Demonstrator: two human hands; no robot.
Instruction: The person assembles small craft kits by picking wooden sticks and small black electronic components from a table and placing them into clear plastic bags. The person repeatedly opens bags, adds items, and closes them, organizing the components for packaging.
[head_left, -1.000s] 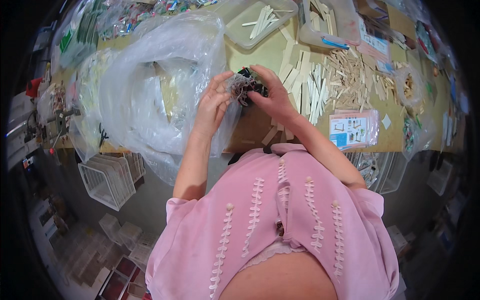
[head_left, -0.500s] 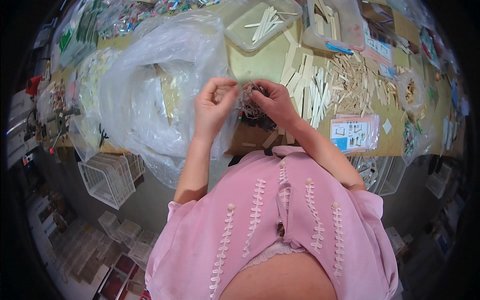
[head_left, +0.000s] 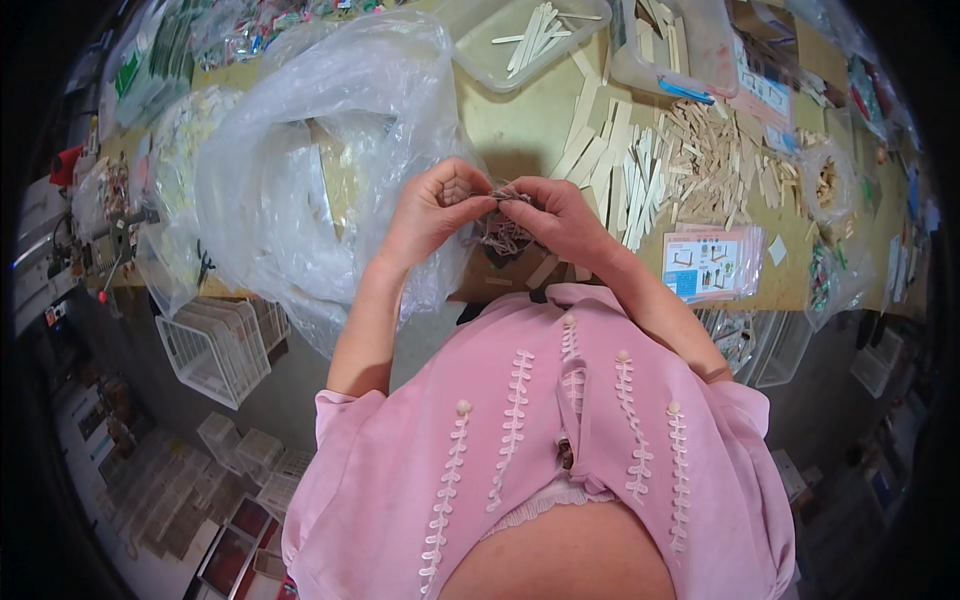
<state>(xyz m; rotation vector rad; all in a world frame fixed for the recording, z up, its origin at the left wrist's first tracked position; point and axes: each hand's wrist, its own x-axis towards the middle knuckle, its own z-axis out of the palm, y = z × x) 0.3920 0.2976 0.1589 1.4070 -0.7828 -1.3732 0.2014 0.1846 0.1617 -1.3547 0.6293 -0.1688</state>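
Observation:
Above the near edge of the table, my left hand (head_left: 437,207) and my right hand (head_left: 562,213) meet, thumbs and fingertips pinched together. Between them is a tangled bundle of thin pinkish-brown strands (head_left: 503,238), gripped at its top while the rest hangs below the fingers. Whether the strands are wire, cord or bands is too small to tell. A big clear plastic bag (head_left: 265,215) lies just left of my left hand. Wide flat wooden strips (head_left: 585,150) and narrower pale sticks (head_left: 640,190) are spread beyond my right hand.
At the back stand a clear bin of wooden sticks (head_left: 480,65) and another clear bin (head_left: 715,50) with a blue item at its rim. A heap of short wooden pieces (head_left: 705,160) and printed sheets (head_left: 715,262) lie to the right. White baskets (head_left: 215,350) stand below the table's left edge.
My left hand has moved right to the bundle and now pinches it along with my right hand. The bundle hangs slightly lower, beneath both hands.

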